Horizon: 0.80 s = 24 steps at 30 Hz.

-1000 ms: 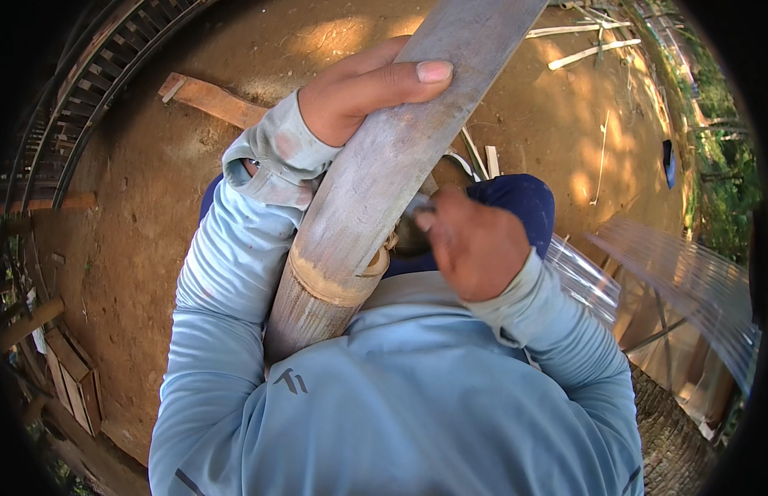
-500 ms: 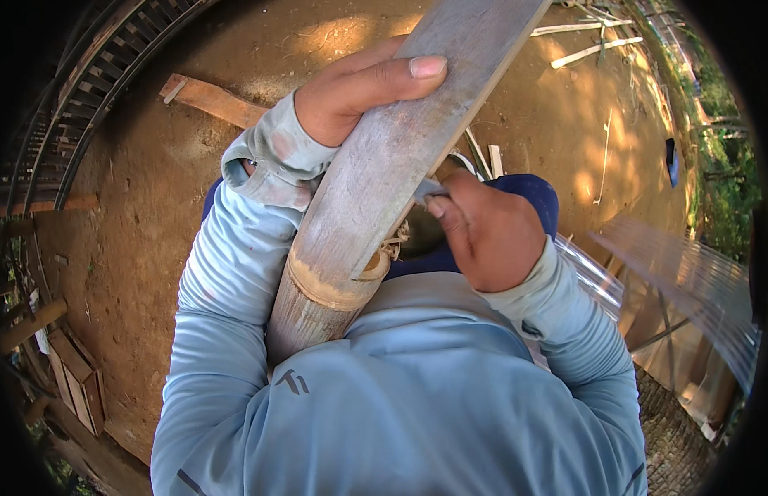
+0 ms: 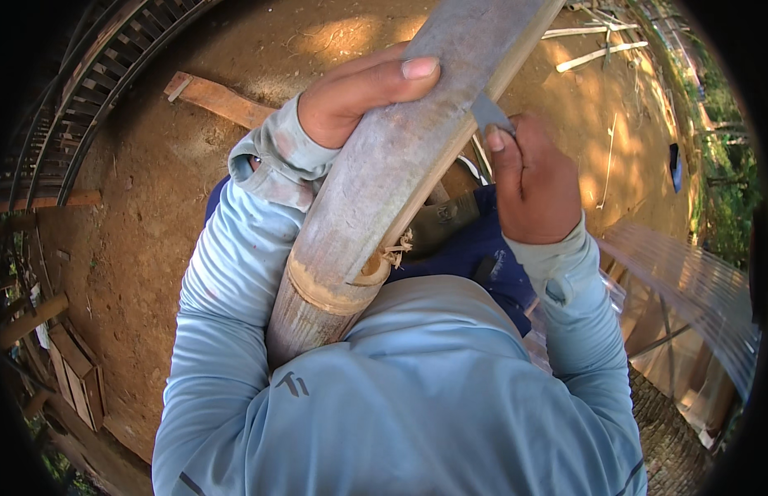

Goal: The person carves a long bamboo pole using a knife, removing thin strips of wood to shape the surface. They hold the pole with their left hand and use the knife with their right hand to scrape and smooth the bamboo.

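Grey bamboo (image 3: 380, 174) — slanting up rightward, right edge cut pale, node tan; grey blade (image 3: 489, 114) — at cut edge.

From my remote view, the dirt floor (image 3: 144, 273) is brown and sun-patched; on it I see a reddish-brown board (image 3: 220, 98) at upper left, pale sticks (image 3: 602, 56) at upper right and a small dark-blue object (image 3: 675, 169) below them.

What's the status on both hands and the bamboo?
Left hand clasping bamboo. Right hand holding blade at bamboo's edge. Curled shavings nearby, clear of the blade.
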Available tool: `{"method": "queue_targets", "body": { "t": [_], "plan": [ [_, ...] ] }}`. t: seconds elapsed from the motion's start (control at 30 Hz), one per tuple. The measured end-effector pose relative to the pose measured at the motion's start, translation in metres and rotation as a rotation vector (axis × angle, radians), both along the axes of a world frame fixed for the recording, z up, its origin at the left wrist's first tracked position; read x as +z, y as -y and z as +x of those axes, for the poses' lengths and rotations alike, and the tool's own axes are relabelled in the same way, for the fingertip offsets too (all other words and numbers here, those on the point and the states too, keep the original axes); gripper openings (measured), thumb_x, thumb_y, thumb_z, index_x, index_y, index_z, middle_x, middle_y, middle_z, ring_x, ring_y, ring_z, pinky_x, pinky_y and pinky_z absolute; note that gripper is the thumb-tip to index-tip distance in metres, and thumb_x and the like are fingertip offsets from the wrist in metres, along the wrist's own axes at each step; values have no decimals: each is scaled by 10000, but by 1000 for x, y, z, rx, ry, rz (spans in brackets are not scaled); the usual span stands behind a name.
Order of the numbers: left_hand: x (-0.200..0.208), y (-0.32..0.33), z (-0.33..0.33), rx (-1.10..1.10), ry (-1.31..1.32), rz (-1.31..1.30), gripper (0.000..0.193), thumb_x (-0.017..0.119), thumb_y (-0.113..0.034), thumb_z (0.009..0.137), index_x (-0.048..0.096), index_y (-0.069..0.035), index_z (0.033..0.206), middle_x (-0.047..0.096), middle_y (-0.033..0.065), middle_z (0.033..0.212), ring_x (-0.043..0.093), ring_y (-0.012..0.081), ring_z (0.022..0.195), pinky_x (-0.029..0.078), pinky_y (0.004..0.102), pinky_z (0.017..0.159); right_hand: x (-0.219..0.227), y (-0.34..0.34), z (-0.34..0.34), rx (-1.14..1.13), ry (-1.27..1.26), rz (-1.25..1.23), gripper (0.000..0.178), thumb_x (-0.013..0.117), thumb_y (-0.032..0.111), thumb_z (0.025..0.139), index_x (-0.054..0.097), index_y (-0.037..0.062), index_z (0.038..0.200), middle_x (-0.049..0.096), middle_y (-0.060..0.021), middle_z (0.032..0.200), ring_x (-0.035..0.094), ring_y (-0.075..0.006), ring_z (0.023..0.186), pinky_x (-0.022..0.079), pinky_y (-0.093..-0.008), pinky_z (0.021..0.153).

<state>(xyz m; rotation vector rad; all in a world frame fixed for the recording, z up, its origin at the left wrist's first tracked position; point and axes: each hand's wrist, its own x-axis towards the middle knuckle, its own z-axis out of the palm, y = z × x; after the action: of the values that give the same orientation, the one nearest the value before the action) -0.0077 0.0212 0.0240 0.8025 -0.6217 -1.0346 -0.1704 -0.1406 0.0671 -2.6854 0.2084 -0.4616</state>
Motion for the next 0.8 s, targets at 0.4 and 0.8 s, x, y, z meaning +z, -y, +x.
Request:
{"method": "queue_targets", "body": {
  "t": [0.4,0.8],
  "plan": [
    [0,1,3,-9,108,25,453,598,-419,994,629,-36,1235,676,50,968,626,106,831,480,273,732,-14,-18,-17,87,-47,-33,224,593,271,996,551,70,908,572,-201,637,605,-423,604,470,-493,530],
    [5,0,4,3,186,43,491,591,-425,993,612,-29,1282,677,58,988,628,114,857,477,278,749,-14,-22,-24,147,-154,1,185,606,235,987,545,68,934,581,-200,668,610,-425,602,460,-512,524]
  ]
}}
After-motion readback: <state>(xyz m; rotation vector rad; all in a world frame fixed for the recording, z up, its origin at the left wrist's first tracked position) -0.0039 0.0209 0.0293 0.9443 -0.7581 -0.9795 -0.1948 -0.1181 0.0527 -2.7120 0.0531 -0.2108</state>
